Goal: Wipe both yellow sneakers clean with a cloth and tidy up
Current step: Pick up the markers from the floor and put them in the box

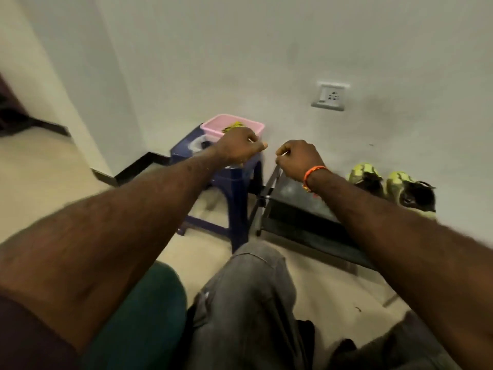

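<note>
Both bare forearms stretch forward and slightly upward from the seated person, whose grey-denim knee (250, 289) rises between them. The left hand (240, 148) is curled into a loose fist, knuckles up, in front of the pink tub; a pale sliver shows at its fingertips, but I cannot tell whether it pinches anything. The right hand (296, 158) is curled the same way, a small pale scrap at its thumb and forefinger, too blurred to name. An orange thread band (313, 173) circles the right wrist. The two fists sit near each other without touching.

A low black shoe rack with a glossy top and thin metal legs (290, 206) stands along the plain white wall (240, 49). At its far right end, two yellow-green sneakers with black openings (392, 188) rest side by side, toes toward the wall.

Just left of the rack stands one dark blue moulded plastic stool (229, 182). On its seat, at the wall-side edge, sits one pink rectangular plastic tub (210, 126) with something yellow and black inside. A clear, crinkled wrapper (198, 144) lies on the stool's left side.

One grey-framed wall socket (330, 96) is set into the wall above the rack. The floor (40, 169) is pale cream tile with black skirting.
</note>
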